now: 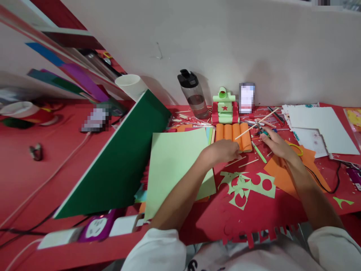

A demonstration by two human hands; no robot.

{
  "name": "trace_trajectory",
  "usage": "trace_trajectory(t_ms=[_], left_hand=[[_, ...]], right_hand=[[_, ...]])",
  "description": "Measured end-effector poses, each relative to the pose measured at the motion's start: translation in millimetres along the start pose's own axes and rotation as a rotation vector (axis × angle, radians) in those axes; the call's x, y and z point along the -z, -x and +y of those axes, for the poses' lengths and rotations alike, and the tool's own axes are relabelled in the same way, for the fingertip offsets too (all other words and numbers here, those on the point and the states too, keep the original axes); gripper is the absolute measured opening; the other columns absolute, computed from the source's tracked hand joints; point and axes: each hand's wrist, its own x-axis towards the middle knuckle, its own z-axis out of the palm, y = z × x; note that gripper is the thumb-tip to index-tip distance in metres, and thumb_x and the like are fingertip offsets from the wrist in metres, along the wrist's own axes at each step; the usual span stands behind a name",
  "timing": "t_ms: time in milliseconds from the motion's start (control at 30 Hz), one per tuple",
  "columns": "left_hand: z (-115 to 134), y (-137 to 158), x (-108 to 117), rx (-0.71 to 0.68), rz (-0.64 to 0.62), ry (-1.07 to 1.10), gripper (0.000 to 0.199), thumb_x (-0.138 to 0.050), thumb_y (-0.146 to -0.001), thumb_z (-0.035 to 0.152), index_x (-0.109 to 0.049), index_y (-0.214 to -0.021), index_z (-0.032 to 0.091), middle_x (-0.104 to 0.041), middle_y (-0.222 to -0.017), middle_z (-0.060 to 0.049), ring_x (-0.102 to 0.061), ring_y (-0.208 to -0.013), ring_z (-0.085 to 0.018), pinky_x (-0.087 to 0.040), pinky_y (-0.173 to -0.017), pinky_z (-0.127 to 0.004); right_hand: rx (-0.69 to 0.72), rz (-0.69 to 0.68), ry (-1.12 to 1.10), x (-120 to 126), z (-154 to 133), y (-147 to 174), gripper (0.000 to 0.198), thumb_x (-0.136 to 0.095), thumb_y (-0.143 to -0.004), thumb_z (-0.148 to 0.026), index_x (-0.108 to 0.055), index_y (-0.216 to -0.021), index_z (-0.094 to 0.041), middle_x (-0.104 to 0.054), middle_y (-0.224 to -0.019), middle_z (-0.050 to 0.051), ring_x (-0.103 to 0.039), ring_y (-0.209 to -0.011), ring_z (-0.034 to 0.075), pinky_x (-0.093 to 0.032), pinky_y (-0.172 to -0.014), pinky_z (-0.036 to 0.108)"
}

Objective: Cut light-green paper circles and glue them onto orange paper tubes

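My left hand [225, 151] is closed, with its fingertips by the orange paper rolls [236, 131]. A thin wooden stick [261, 120] slants up and right from its fingers, above the rolls. My right hand [275, 142] is wrapped around a small pair of pliers [263, 130] with dark jaws and greenish handles. The jaws are close to the stick; whether they grip it is too small to tell. Behind the rolls stands a green and red paper model [225, 108] with a red star. Short sticks [248, 163] and a light green pen [258, 152] lie near my hands.
Light green sheets [177, 162] and a leaning dark green board [118, 162] are on the left. Cut paper scraps [242, 186] lie in front. A water bottle [194, 96] and phone [247, 98] stand by the wall. Yellow-handled scissors [296, 149], orange paper [284, 177] and white foam board [318, 122] lie right.
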Motion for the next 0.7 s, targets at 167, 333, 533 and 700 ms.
trace_trajectory(t_ms=[167,333,533,700], left_hand=[[22,26,39,-0.112,-0.007,-0.387,0.030,-0.056,-0.102,0.039,-0.074,-0.088,0.020,-0.073,-0.081,-0.007,-0.063,-0.066,-0.020,-0.046,-0.070,-0.032],[15,14,43,-0.425,0.093,-0.317,0.045,-0.052,-0.108,0.038,-0.056,-0.150,0.024,-0.059,-0.154,-0.015,-0.069,-0.115,-0.023,-0.055,-0.089,-0.032],[-4,-6,36,-0.473,0.030,-0.263,0.050,-0.056,-0.103,0.016,-0.057,-0.152,0.024,-0.070,-0.140,-0.013,-0.071,-0.108,-0.020,-0.056,-0.084,-0.029],[-5,-3,40,-0.520,0.077,-0.258,0.057,-0.055,-0.101,0.011,-0.056,-0.155,0.025,-0.065,-0.152,-0.013,-0.070,-0.119,-0.020,-0.056,-0.094,-0.032]], right_hand=[[0.044,0.034,0.072,-11,0,7,0.062,-0.045,-0.105,-0.061,-0.059,-0.148,-0.019,-0.065,-0.152,0.018,-0.060,-0.140,0.037,-0.045,-0.117,0.053],[0.216,0.015,0.236,-22,-14,1,0.048,-0.056,-0.103,-0.052,-0.065,-0.134,-0.017,-0.074,-0.133,0.019,-0.070,-0.123,0.037,-0.053,-0.104,0.050],[0.191,-0.084,0.424,-31,-35,-8,0.048,-0.060,-0.102,-0.057,-0.069,-0.123,-0.015,-0.077,-0.120,0.019,-0.073,-0.111,0.037,-0.053,-0.096,0.045],[0.193,-0.177,0.551,-30,-45,-13,0.050,-0.049,-0.109,-0.053,-0.065,-0.129,-0.010,-0.075,-0.125,0.023,-0.072,-0.110,0.036,-0.051,-0.091,0.042]])
